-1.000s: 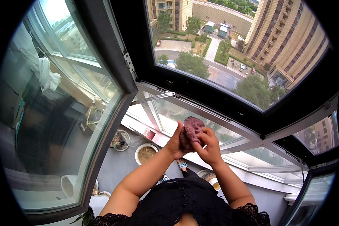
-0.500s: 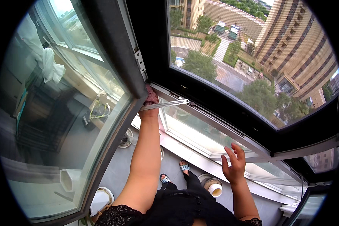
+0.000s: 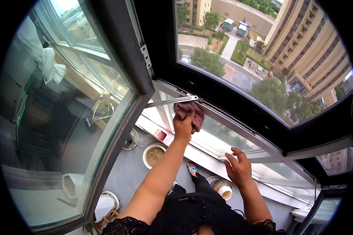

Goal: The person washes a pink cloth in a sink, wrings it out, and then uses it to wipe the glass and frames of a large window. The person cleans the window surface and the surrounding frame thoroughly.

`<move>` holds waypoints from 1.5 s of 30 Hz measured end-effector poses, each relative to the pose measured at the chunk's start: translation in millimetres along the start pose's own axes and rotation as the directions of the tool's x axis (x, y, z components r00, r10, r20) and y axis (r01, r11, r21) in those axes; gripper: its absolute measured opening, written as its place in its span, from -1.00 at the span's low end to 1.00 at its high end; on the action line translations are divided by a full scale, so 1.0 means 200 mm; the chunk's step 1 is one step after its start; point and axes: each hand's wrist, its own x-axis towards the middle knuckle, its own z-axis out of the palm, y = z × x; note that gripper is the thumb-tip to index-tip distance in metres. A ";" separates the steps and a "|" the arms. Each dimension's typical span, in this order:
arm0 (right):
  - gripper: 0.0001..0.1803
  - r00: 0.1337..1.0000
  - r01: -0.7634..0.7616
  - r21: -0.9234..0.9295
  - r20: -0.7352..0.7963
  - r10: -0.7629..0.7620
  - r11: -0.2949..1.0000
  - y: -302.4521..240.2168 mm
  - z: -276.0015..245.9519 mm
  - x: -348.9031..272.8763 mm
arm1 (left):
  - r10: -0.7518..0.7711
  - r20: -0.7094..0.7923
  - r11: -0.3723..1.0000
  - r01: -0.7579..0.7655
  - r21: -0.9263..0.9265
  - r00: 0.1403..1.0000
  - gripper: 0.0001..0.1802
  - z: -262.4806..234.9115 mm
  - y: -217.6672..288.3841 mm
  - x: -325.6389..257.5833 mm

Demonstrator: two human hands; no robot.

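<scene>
A crumpled maroon cloth (image 3: 193,116) is gripped in my left hand (image 3: 183,127), just below the metal window stay (image 3: 172,101) and against the lower part of the window frame (image 3: 235,131). The stay links this frame to the opened glass sash (image 3: 106,172) on the left. My right hand (image 3: 239,167) hangs in the air to the right, holding nothing, its fingers apart and slightly bent. Behind it lie the lower window panes and the white sill. A metal hinge (image 3: 146,56) shows on the frame above the stay.
On the grey floor stand a round pot of soil (image 3: 153,156), a white cup (image 3: 224,192) near my feet, and a white container (image 3: 106,206) at lower left. A pink box (image 3: 161,134) rests by the sill. Trees and a tall building (image 3: 310,47) show outside, far below.
My left hand has moved right with the cloth, out from the corner behind the stay to below the stay's end. My right hand has shifted slightly left.
</scene>
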 end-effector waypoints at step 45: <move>-0.30 0.884 -0.216 0.309 -0.340 0.320 0.926 0.21 -0.30 -0.56 | -0.633 0.753 0.666 0.622 0.413 0.178 -0.22 0.67 -0.10 -0.98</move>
